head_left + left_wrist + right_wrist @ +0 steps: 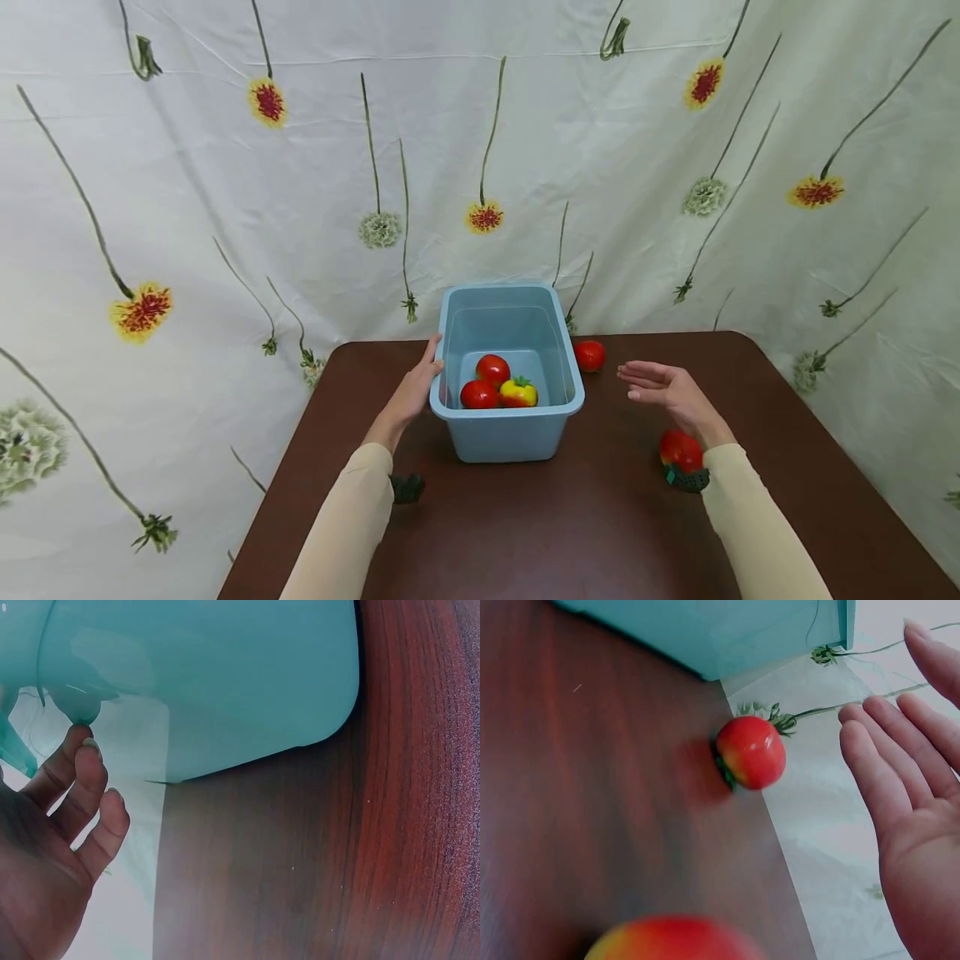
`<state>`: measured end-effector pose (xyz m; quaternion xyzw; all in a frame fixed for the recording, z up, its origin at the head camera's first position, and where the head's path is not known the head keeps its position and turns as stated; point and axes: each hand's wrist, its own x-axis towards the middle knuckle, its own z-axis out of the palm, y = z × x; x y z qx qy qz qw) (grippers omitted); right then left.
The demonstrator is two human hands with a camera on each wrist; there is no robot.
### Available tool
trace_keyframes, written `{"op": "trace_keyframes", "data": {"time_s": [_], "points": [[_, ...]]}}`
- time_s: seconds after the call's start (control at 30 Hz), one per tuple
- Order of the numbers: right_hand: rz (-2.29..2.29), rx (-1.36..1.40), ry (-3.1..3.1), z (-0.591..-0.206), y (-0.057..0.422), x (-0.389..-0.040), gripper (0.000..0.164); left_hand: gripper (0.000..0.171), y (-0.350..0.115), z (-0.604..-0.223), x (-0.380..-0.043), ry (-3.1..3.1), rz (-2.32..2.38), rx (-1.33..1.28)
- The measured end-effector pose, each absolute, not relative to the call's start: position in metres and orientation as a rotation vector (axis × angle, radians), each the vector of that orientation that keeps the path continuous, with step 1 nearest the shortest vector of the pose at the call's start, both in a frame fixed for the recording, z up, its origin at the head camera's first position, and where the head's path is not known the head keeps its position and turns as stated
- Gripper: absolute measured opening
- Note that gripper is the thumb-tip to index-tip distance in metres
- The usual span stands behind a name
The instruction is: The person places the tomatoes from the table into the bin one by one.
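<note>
A light blue plastic bin [504, 437] stands near the back of the table. My left hand [411, 392] grips its left rim, and in the left wrist view the fingertips [88, 761] reach up under the rim. Inside the bin lie two red tomatoes [492, 369] and a yellow-red tomato [519, 392]. To the right of the bin, my right hand [677, 396] hovers with its fingers extended and nothing in it. Close by, a red tomato [590, 356] sits beside the bin at the table's back edge. Another tomato [678, 450] is partly hidden beneath my right wrist.
The dark brown table [555, 533] has rounded back corners. Right behind it hangs a white cloth [315, 200] printed with flowers. A dark wrist device [407, 488] is on my left wrist, and another [686, 478] on my right.
</note>
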<state>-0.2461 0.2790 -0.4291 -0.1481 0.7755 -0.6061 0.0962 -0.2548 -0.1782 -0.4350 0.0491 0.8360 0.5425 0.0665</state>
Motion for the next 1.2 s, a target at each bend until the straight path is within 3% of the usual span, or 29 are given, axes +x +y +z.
{"op": "trace_keyframes", "data": {"time_s": [0.33, 0.87, 1.2], "points": [[-2.042, -0.430, 2.316, -0.457, 0.324, -0.191, 0.054, 0.051, -0.175, -0.439, -0.250, 2.506, 1.677, 0.174], [-2.425, -0.415, 2.145, -0.502, 0.350, -0.174, 0.054, 0.052, -0.177, -0.425, -0.255, 2.514, 1.674, 0.215], [-1.908, -0.134, 2.466, -0.511, 0.339, -0.176, 0.064, 0.051, -0.175, -0.436, -0.254, 2.515, 1.696, 0.197]]}}
